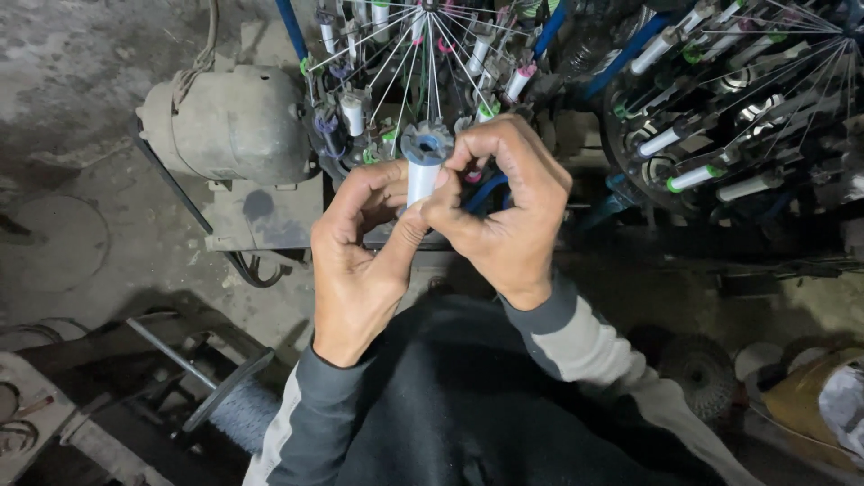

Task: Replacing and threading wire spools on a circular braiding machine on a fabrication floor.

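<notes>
Bobbin (423, 166) off braiding machine (432, 63), pinched in grips of left hand (360, 256) and right hand (504, 211); thread end handling underway, remount pending.

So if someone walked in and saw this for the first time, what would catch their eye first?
Most likely the two hands at centre frame: the left hand and right hand pinch a small bobbin of white thread with a grey toothed end. Right behind them, white threads fan out from the ring of bobbins on a braiding machine, with a second one at upper right. A dusty grey electric motor sits at the left.
</notes>
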